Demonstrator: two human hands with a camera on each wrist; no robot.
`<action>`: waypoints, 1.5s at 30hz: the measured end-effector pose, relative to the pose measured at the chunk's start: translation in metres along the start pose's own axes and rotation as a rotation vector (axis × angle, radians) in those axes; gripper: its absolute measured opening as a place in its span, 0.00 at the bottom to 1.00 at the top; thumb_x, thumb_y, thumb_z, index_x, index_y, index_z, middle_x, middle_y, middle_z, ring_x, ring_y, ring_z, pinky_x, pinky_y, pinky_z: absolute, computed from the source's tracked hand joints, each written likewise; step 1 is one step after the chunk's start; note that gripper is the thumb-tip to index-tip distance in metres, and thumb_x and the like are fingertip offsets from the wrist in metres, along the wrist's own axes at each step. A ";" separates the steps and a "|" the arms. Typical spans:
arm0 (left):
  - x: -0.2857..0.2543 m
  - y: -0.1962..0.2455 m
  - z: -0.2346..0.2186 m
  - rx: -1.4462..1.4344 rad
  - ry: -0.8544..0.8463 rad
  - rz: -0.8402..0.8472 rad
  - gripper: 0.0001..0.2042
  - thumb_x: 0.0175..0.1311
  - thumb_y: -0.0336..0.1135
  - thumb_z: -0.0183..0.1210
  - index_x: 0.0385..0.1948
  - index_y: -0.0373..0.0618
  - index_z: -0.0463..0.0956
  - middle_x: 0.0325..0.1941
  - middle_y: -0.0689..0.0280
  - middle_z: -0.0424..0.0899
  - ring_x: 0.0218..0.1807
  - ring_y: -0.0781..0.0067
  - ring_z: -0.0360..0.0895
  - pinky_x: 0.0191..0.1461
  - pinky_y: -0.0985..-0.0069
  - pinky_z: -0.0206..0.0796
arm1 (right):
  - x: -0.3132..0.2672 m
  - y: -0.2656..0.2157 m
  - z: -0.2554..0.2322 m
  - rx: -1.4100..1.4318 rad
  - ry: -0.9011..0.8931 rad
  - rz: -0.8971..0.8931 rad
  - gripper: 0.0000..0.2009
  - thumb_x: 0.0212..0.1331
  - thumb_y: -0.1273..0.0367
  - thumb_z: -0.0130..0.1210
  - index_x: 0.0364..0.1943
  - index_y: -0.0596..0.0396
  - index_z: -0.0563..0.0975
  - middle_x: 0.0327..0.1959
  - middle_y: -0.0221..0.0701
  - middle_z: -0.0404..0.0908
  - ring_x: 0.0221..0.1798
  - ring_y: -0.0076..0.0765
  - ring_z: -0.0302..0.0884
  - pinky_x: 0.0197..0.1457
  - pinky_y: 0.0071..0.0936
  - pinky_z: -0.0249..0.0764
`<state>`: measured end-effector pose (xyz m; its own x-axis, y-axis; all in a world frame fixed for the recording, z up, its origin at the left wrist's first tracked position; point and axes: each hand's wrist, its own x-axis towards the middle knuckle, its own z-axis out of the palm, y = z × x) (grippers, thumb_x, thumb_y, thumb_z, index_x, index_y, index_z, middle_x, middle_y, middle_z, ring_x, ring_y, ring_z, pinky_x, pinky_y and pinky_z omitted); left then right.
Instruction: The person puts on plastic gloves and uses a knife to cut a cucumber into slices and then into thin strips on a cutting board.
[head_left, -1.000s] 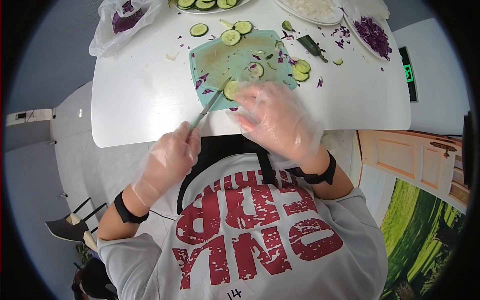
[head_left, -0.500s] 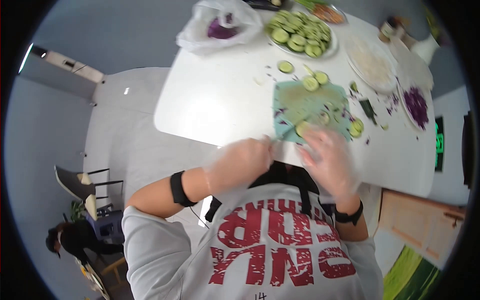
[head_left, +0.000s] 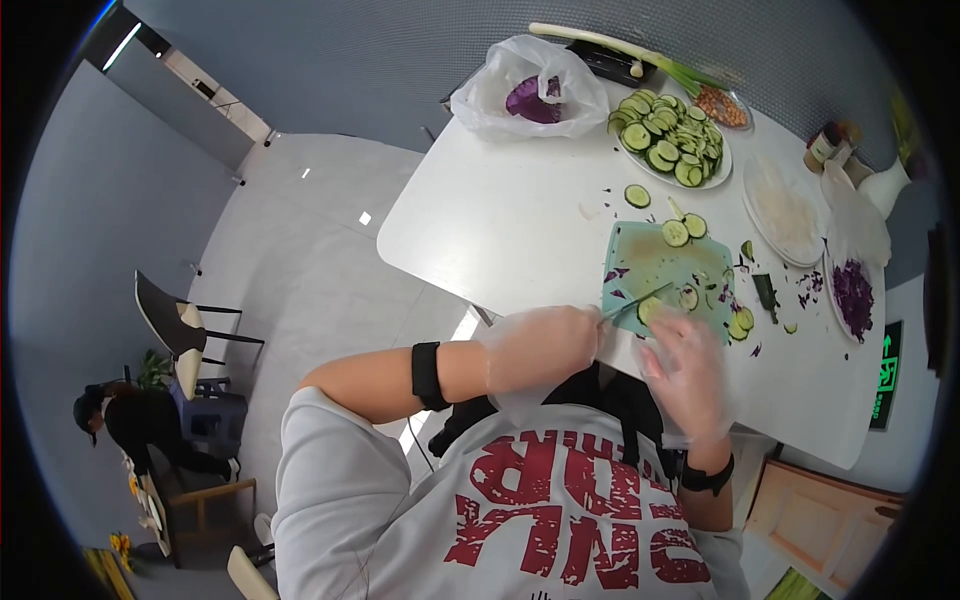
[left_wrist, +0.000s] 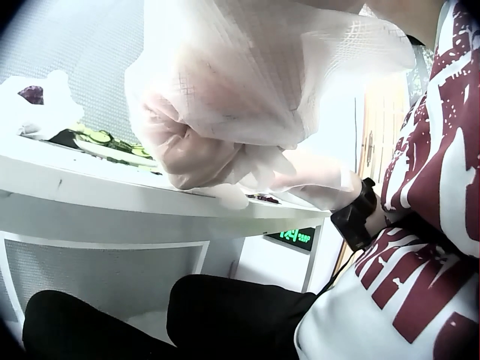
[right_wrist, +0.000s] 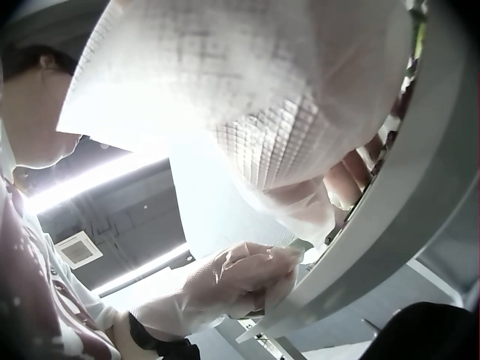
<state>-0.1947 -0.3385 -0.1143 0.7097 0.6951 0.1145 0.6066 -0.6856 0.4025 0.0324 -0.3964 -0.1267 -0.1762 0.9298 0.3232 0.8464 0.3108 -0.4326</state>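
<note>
A gloved left hand grips the handle of a small knife at the near left corner of a green cutting board. In the left wrist view the left hand is a closed fist, its knife hidden. The blade lies across the board beside a cucumber slice. The gloved right hand rests at the board's near edge, fingertips at that slice and thumb held apart. The right wrist view shows the back of the right hand, with fingers reaching down to the board. More slices and purple cabbage shreds are scattered there.
Beyond the board stands a plate of cucumber slices, and a bag holding purple cabbage. At right are a plate of white shreds, shredded purple cabbage and a cucumber end. Another person is far left.
The head view has swung left, so table and hands appear further right and lower. The knife stays in the left hand, the right hand at the same slice.
</note>
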 end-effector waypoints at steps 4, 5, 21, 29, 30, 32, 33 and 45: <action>-0.003 -0.001 -0.006 -0.034 -0.025 -0.140 0.14 0.72 0.38 0.51 0.33 0.35 0.75 0.18 0.52 0.79 0.22 0.48 0.80 0.31 0.56 0.72 | -0.001 0.001 0.002 0.005 0.030 -0.002 0.15 0.53 0.67 0.67 0.45 0.55 0.82 0.48 0.34 0.81 0.52 0.48 0.76 0.58 0.42 0.72; -0.004 0.000 -0.009 -0.081 -0.073 -0.203 0.14 0.73 0.39 0.51 0.33 0.36 0.76 0.17 0.53 0.79 0.21 0.50 0.80 0.30 0.56 0.73 | -0.001 0.001 0.003 0.011 0.034 0.001 0.15 0.53 0.67 0.67 0.45 0.55 0.82 0.48 0.34 0.81 0.52 0.48 0.76 0.58 0.42 0.72; 0.016 0.019 -0.020 -0.462 -0.244 -0.647 0.15 0.76 0.45 0.50 0.37 0.41 0.77 0.16 0.66 0.77 0.15 0.75 0.74 0.20 0.74 0.67 | 0.001 0.001 -0.005 0.063 0.056 0.005 0.13 0.57 0.64 0.63 0.44 0.53 0.82 0.49 0.33 0.82 0.49 0.46 0.77 0.57 0.41 0.73; 0.010 0.023 -0.023 -0.403 -0.271 -0.672 0.17 0.76 0.45 0.50 0.33 0.39 0.76 0.19 0.64 0.78 0.19 0.74 0.73 0.25 0.72 0.66 | 0.000 0.002 -0.005 0.110 0.054 0.062 0.13 0.55 0.66 0.68 0.44 0.53 0.84 0.49 0.31 0.82 0.51 0.43 0.77 0.57 0.37 0.73; 0.008 0.020 -0.019 -0.367 -0.239 -0.615 0.17 0.76 0.45 0.50 0.33 0.39 0.76 0.19 0.63 0.78 0.19 0.72 0.73 0.26 0.71 0.66 | 0.001 0.002 -0.005 0.122 0.045 0.074 0.13 0.55 0.66 0.68 0.44 0.52 0.84 0.49 0.31 0.82 0.51 0.43 0.77 0.57 0.37 0.73; 0.006 0.016 -0.012 -0.345 -0.188 -0.556 0.16 0.74 0.43 0.52 0.31 0.39 0.76 0.17 0.61 0.76 0.17 0.67 0.75 0.25 0.69 0.67 | 0.002 0.002 -0.006 0.134 0.035 0.092 0.13 0.55 0.66 0.69 0.44 0.52 0.85 0.49 0.30 0.82 0.50 0.43 0.77 0.57 0.37 0.73; 0.005 0.015 -0.010 -0.319 -0.132 -0.498 0.14 0.73 0.40 0.54 0.30 0.39 0.76 0.14 0.59 0.75 0.16 0.62 0.76 0.24 0.66 0.67 | 0.003 0.002 -0.008 0.137 0.025 0.090 0.13 0.55 0.66 0.69 0.44 0.52 0.85 0.49 0.30 0.82 0.50 0.42 0.77 0.57 0.37 0.73; 0.009 0.018 -0.015 -0.374 -0.256 -0.684 0.17 0.75 0.44 0.52 0.29 0.42 0.77 0.16 0.71 0.74 0.15 0.83 0.67 0.19 0.77 0.61 | -0.001 0.009 0.002 0.134 0.036 0.073 0.12 0.59 0.61 0.62 0.42 0.51 0.84 0.46 0.30 0.81 0.50 0.43 0.76 0.58 0.41 0.71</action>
<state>-0.1824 -0.3410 -0.0921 0.3137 0.8315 -0.4585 0.8076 0.0203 0.5894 0.0391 -0.3945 -0.1325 -0.0965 0.9439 0.3157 0.7814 0.2683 -0.5634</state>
